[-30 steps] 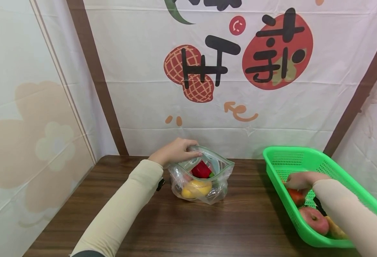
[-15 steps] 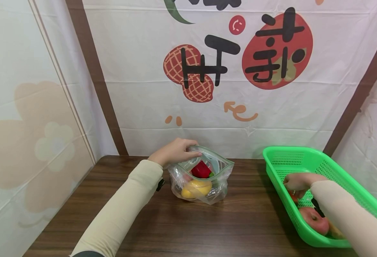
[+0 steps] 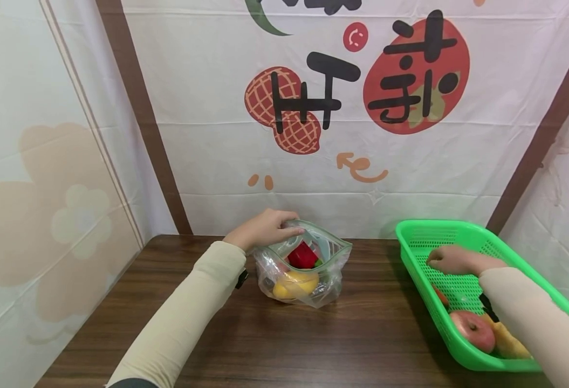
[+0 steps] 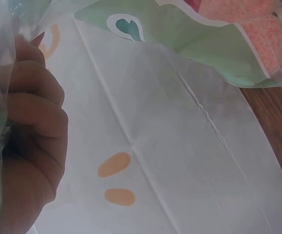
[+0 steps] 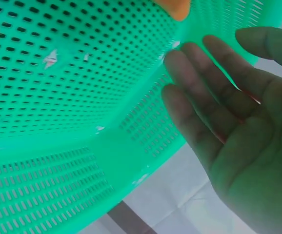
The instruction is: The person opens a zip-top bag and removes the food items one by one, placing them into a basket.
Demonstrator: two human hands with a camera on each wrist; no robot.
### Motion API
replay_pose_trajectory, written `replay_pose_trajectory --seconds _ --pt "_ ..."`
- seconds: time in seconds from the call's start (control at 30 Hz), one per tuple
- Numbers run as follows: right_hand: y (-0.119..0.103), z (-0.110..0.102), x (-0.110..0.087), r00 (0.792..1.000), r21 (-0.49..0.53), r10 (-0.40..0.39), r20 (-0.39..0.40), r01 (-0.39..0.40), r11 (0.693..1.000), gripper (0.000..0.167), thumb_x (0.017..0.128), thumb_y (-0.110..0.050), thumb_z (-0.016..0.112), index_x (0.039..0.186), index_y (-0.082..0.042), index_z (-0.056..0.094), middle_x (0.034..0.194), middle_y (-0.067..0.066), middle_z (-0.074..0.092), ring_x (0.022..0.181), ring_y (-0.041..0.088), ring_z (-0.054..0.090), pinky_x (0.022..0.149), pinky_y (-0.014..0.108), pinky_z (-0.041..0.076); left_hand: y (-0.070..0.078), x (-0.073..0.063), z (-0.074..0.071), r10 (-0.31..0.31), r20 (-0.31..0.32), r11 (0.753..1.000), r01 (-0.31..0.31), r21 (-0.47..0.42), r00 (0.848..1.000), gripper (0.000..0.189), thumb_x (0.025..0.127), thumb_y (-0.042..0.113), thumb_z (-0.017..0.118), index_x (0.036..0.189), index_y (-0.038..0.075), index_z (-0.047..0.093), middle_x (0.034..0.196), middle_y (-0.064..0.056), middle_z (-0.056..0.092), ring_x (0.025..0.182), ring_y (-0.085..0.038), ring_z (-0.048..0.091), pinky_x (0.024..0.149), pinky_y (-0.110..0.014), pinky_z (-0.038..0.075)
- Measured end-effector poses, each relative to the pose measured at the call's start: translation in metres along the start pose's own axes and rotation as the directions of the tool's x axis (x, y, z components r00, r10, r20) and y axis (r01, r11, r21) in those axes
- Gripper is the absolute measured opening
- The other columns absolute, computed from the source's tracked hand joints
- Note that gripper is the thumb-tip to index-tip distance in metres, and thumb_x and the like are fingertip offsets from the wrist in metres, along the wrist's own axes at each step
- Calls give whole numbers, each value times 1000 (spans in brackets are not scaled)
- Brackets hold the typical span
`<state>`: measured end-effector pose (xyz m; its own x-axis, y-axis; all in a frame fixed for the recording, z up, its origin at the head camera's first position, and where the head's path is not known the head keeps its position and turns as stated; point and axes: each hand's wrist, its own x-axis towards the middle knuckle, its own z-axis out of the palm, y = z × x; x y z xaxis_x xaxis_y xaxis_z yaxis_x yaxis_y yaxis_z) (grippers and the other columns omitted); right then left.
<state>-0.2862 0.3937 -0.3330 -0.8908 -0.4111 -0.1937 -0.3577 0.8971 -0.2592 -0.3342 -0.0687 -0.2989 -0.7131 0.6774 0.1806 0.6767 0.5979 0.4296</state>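
Observation:
My left hand (image 3: 266, 231) grips the rim of a clear zip-top bag (image 3: 330, 288) standing with its mouth spread. In the left wrist view the fingers (image 4: 38, 112) curl round the plastic. Inside the bag are a red bell pepper (image 3: 302, 255), a smooth yellow fruit (image 3: 296, 284) and a pink speckled item (image 4: 268, 41). My right hand (image 3: 451, 260) is over the far part of a green plastic basket (image 3: 427, 310). Its fingers are loosely bent and hold nothing, as the right wrist view shows. An orange-red piece (image 3: 441, 297), partly hidden, lies by the basket's left wall.
A pinkish-red apple (image 3: 473, 330) and a yellow-brown piece (image 3: 507, 340), partly behind the right sleeve, lie in the basket's near end. Dark wooden tabletop (image 3: 362, 334) lies between bag and basket. A printed white cloth (image 3: 206, 161) hangs behind the table.
My right hand has moved away from the orange-red piece, toward the back of the basket. More of the basket floor shows. The left hand and the bag have stayed in place.

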Motion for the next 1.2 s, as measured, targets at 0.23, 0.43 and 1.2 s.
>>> replay_pose_trajectory --seconds 0.23,0.43,1.2 --pt "-17 -15 6 976 -49 -97 -194 89 995 25 100 -12 55 112 4 70 105 15 70 99 38 66 82 53 52 -2 2 1 -25 40 1000 24 17 999 31 103 41 57 114 15 69 105 -3 71 93 -11 63 90 -38 50" --pt "-47 -29 9 962 -84 -126 -241 108 991 26 102 -14 55 115 1 71 109 10 70 103 33 66 85 53 52 -1 1 3 -60 55 998 58 36 997 42 104 43 54 128 11 64 115 -2 69 106 -16 64 96 -41 48" --pt "-183 -39 17 798 -259 -488 -354 418 871 11 92 -8 69 101 -13 73 98 -5 68 86 12 65 75 35 55 1 -1 3 -44 46 999 42 29 998 31 104 42 54 113 16 67 100 -1 70 89 -12 62 89 -38 49"
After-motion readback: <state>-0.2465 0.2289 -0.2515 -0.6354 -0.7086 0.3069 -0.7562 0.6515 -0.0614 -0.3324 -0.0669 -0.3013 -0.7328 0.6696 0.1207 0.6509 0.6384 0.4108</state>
